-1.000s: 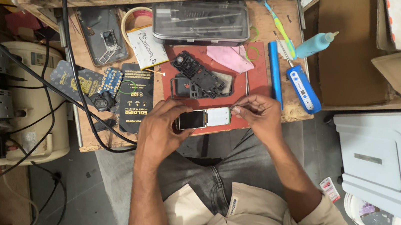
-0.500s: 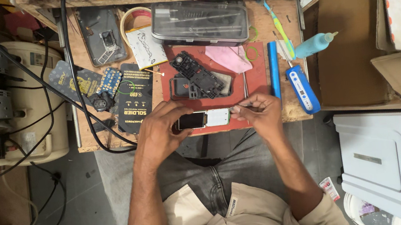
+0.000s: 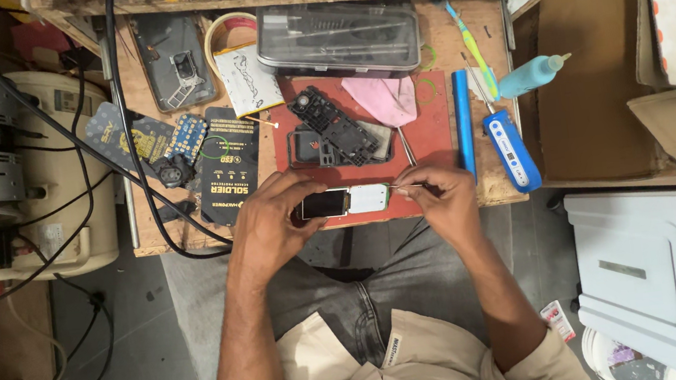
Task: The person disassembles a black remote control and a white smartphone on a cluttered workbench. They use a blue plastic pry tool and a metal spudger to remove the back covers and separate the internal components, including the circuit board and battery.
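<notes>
At the centre of the frame, over the bench's [image 3: 190, 232] front edge, the left hand [image 3: 274, 223] is closing around a small white-and-black slab-shaped phone [image 3: 346, 201], gripping its long edges. It is looking light, rigid, smooth and fragile. The right hand [image 3: 441, 197] is pinching thin metal tweezers [image 3: 400, 187] against its end. A red rubber mat [image 3: 425, 133] is lying just behind.

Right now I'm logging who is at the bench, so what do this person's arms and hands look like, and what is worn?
Both forearms are bare. The left hand and right hand wear no gloves. Beige sleeves are rolled near the elbows, above grey trousers.
</notes>
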